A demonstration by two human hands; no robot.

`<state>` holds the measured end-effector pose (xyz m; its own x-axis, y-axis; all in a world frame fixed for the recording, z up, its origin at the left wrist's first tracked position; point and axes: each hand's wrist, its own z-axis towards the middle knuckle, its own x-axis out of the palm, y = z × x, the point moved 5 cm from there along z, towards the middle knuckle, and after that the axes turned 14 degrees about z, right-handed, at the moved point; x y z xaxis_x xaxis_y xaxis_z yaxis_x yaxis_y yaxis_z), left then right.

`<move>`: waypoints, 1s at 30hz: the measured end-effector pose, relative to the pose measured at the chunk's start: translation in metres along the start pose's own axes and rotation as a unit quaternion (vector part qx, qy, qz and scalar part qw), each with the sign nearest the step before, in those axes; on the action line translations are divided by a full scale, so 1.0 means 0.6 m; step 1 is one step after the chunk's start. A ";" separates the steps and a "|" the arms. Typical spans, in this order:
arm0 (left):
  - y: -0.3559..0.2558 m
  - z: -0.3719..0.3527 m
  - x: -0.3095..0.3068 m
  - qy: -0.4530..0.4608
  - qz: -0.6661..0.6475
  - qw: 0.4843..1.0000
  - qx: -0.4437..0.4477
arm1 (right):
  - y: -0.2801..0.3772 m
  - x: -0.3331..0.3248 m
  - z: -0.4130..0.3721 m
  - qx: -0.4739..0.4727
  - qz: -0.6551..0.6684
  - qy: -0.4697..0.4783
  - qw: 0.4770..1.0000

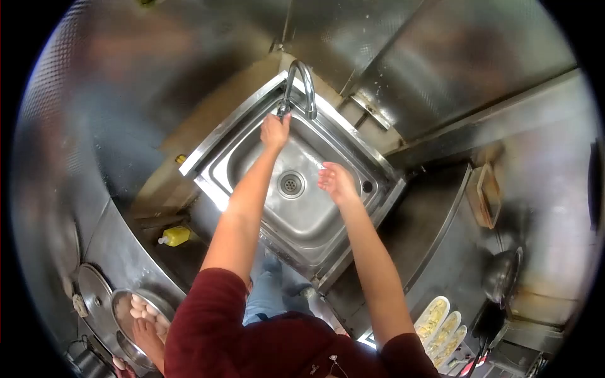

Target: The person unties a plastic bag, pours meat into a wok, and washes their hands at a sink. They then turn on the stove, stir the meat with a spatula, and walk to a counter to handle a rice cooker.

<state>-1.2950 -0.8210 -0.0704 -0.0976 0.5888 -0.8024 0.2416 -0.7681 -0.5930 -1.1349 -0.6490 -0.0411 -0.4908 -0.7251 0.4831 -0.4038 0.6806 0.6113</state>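
Note:
Reaching to the back of the steel sink [309, 225], my left hand [275, 131] is closed around the lever at the base of the chrome faucet [307, 82]. The lever is mostly covered by my fingers. My right hand [338, 181] hovers over the right part of the basin, empty, its fingers loosely bent and apart. Between the two hands, lower in the basin, lies the round drain strainer [291, 184]. No stream of water can be made out under the curved spout.
At lower left, another person's hand [149, 339] rests in a metal bowl [165, 303] of pale rounded pieces, possibly eggs. A yellow bottle [176, 236] lies left of the sink. White oblong dishes [433, 317] of yellowish food and a dark wok [502, 277] are at right.

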 end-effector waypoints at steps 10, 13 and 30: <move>0.018 0.051 -0.024 -0.073 0.045 0.995 0.058 | -0.025 0.082 0.060 0.027 -0.006 0.032 0.999; 0.065 0.067 0.017 -0.057 -0.028 0.996 -0.061 | -0.025 0.099 0.078 0.028 -0.005 0.038 0.999; -0.064 -0.185 0.041 0.351 -0.630 0.646 -0.251 | -0.148 0.018 0.363 -0.142 -0.170 0.005 0.975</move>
<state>-1.1993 -0.7489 -0.0597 -0.1029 0.7716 0.6277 0.6965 0.5064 -0.5083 -1.2725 -0.6946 -0.2267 -0.3584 -0.9055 0.2272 -0.3105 0.3451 0.8857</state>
